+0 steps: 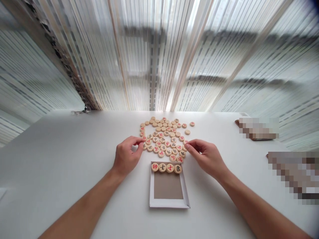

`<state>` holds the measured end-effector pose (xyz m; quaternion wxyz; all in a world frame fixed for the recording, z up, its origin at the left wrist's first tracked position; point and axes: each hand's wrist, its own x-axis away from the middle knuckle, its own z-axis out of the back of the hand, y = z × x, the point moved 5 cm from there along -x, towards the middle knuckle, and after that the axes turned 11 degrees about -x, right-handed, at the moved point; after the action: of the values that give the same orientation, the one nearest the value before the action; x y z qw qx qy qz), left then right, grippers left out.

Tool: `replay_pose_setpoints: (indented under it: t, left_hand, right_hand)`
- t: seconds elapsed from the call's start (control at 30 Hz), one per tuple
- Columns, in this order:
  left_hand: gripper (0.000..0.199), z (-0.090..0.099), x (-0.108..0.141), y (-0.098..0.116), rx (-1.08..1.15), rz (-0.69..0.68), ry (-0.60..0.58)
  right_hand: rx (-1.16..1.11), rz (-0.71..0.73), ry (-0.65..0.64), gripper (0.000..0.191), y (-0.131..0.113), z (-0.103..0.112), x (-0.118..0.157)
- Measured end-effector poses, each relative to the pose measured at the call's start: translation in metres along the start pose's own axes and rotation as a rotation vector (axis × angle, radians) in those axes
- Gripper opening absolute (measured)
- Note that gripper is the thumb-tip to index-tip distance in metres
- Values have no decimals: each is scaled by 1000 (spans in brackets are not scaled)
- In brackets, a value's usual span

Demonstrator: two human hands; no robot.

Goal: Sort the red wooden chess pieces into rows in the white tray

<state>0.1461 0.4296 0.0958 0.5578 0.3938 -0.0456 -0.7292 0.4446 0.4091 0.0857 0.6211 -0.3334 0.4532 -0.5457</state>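
Observation:
A loose spread of round wooden Chinese chess pieces [167,143] lies on the table, some showing red or black characters and others plain faces. At its left edge is my left hand [128,153], thumb and forefinger pinched together against the outer pieces. My right hand [206,156] is pinched likewise at the right edge, its fingertips by a piece [184,147]. Whether either pinch holds a piece is hidden. Nearer to me, between my forearms, a shallow white box [169,203] has a row of several pieces [166,168] along its far side, characters up.
The white table [99,132] reaches to a window with striped curtains [159,66]. Two pixelated brown objects, one farther back [258,128] and one nearer [296,176], lie at the right. A few stray pieces [192,124] sit apart at the back right of the spread.

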Motion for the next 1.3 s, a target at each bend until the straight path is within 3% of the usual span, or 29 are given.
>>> replay_pose_setpoints:
  t: [0.2, 0.47, 0.6, 0.9, 1.07, 1.17, 1.3]
  left_hand:
    - [17, 0, -4, -1, -18, -39, 58]
    - [18, 2, -7, -2, -19, -68, 87]
    - [18, 2, -8, -1, -13, -64, 82]
    - [17, 0, -7, -4, -5, -39, 79]
    - [18, 1, -7, -4, -8, -34, 78]
    - [18, 1, -7, -4, -1, -35, 73]
    - [18, 0, -5, -1, 17, -44, 60]
  right_hand:
    - [49, -9, -74, 38, -14, -6, -35]
    - [287, 18, -254, 18, -32, -67, -87]
    - [409, 11, -306, 10, -31, -85, -96]
    - [531, -53, -382, 22, -22, -95, -104]
    - [426, -12, -249, 12, -34, -80, -104]
    - [304, 1, -126, 4, -40, -51, -99]
    - [94, -60, -50, 17, -35, -14, -73]
